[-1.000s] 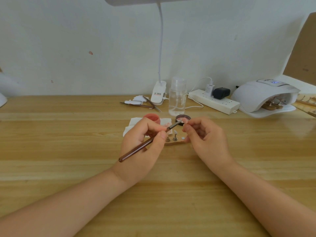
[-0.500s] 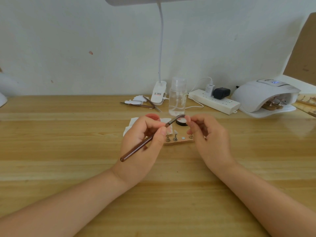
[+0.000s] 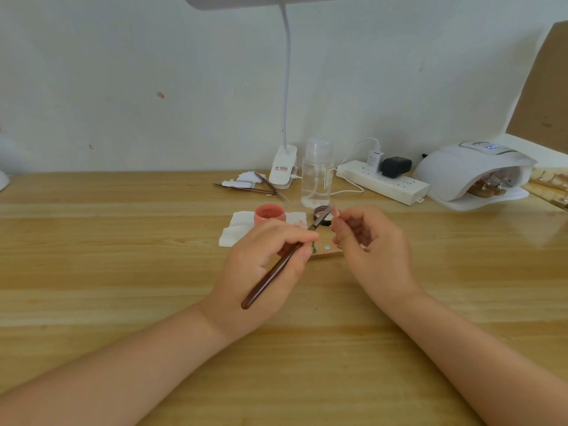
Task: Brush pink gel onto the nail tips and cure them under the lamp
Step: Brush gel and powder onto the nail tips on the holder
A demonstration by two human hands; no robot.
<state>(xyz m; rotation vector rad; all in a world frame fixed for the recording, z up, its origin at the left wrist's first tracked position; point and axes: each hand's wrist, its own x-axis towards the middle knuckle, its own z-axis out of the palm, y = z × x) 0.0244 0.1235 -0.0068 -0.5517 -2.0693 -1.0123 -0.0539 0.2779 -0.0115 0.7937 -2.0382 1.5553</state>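
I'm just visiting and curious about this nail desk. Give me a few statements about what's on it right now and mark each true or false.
1. The left hand holds a brown-handled brush. True.
2. The right hand lies flat on the table. False: it is raised, with thumb and finger pinching a small nail tip.
3. The pink gel pot stands on a white tissue. True.
4. The white curing lamp is on the left side of the desk. False: it sits at the far right.
5. The clear bottle lies on its side. False: it stands upright.

White wall (image 3: 153, 72), wooden table (image 3: 92, 241)
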